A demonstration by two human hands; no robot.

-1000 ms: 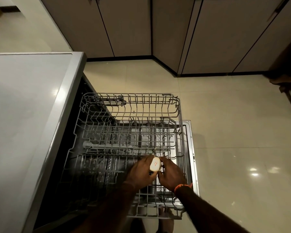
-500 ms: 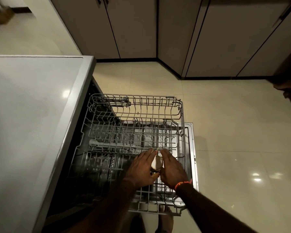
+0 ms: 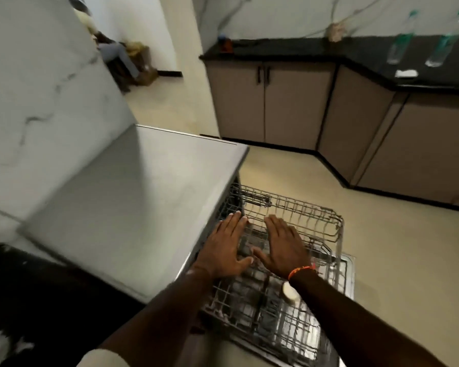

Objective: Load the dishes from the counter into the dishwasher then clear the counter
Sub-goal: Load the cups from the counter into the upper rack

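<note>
The dishwasher's wire rack [image 3: 313, 226] is pulled out over the open door [image 3: 347, 271], beside the grey dishwasher top [image 3: 133, 207]. A small white cup [image 3: 290, 292] sits in the rack near its front, partly behind my right forearm. My left hand [image 3: 224, 247] and my right hand [image 3: 284, 246] hover side by side above the rack's middle. Both palms face down with fingers straight, and neither holds anything. An orange band circles my right wrist.
A dark counter [image 3: 355, 51] on brown cabinets runs along the back and right, carrying two clear bottles [image 3: 398, 46] and a white item [image 3: 406, 73]. Beige floor lies right of the rack. A marble wall [image 3: 37, 88] rises on the left.
Both hands let go of the white cup, which now sits in the rack, and rose with fingers spread. The view lifted, bringing the back counter into sight.
</note>
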